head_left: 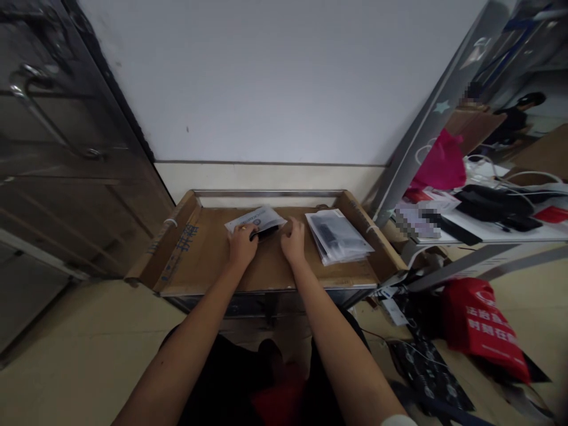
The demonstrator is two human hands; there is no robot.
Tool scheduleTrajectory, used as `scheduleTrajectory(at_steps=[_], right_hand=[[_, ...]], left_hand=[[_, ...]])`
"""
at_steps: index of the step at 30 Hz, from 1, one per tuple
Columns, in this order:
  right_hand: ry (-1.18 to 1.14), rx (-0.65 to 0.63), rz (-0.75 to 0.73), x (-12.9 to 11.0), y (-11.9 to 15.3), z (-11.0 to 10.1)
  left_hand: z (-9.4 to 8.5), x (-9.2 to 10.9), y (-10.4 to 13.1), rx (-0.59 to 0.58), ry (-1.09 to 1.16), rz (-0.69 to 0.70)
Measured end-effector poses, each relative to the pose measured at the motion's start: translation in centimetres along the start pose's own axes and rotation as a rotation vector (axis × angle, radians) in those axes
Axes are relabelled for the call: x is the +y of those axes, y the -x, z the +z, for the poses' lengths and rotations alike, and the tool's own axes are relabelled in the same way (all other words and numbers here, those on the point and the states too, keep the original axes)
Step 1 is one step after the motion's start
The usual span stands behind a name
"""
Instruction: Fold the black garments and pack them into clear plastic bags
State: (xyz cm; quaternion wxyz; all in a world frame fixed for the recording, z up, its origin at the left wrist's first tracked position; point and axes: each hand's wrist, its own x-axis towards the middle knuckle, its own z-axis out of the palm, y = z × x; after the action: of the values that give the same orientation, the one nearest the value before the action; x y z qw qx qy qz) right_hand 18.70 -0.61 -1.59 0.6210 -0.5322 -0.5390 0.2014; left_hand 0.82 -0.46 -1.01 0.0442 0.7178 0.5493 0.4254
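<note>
A frosted white plastic bag (262, 218) with printing on it lies tilted above the cardboard-lined tray. My left hand (242, 244) is closed on its near left side, thumb along the front edge. Something black (268, 231) shows at the bag's near edge, partly covered by the bag and my fingers; its kind cannot be made out. Just off the bag's right end is my right hand (293, 239), fingers loosely bent and slightly apart, with nothing visible in them. To the right lies a small stack of similar frosted bags (339, 238) with dark contents.
Raised cardboard walls edge the tray (208, 260), which stands against a white wall. A metal door (57, 130) is on the left. On the right, a white table (501, 238) carries cables, black items and a pink bag (444, 163). A red bag (483, 325) lies below.
</note>
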Motion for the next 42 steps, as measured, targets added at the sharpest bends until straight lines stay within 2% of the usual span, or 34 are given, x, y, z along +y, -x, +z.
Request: scheduleTrajectory(at_steps=[4, 7, 13, 20, 26, 32, 34, 37, 40, 42], right_hand=[[0.296, -0.212, -0.143, 0.5, -0.8, -0.8], [0.380, -0.298, -0.171, 0.8, -1.4, -1.5], [0.306, -0.183, -0.157, 1.1, -1.6, -2.3], [0.266, -0.080, -0.135, 0.6, -1.3, -2.2], [0.221, -0.126, -0.113, 0.3, -0.9, -2.2], [0.143, -0.172, -0.058, -0.7, -0.1, -2.5], [0.163, -0.202, -0.049, -1.1, 0.2, -2.4], [0.265, -0.230, -0.077, -1.1, 0.5, -2.2], [0.383, -0.213, -0.081, -0.9, 0.4, -2.1], [0.456, -0.187, -0.032, -0.9, 0.3, -2.1]], left_hand=[[-0.3, -0.3, -0.3, -0.022, 0.167, 0.118], [-0.6, -0.1, -0.3, -0.035, 0.167, 0.143], [-1.1, 0.9, 0.0, -0.101, -0.120, -0.055], [-0.8, 0.8, 0.1, -0.173, -0.111, 0.014], [-0.7, 0.5, -0.4, -0.106, -0.244, -0.181], [-1.0, 1.0, -0.6, -0.020, -0.280, -0.259], [-0.9, 1.0, -0.7, 0.004, -0.231, -0.242], [-0.7, 0.7, -0.8, 0.013, -0.118, -0.145], [-0.5, 0.4, -0.8, 0.015, -0.035, -0.050], [-0.5, 0.3, -0.7, 0.002, -0.008, -0.014]])
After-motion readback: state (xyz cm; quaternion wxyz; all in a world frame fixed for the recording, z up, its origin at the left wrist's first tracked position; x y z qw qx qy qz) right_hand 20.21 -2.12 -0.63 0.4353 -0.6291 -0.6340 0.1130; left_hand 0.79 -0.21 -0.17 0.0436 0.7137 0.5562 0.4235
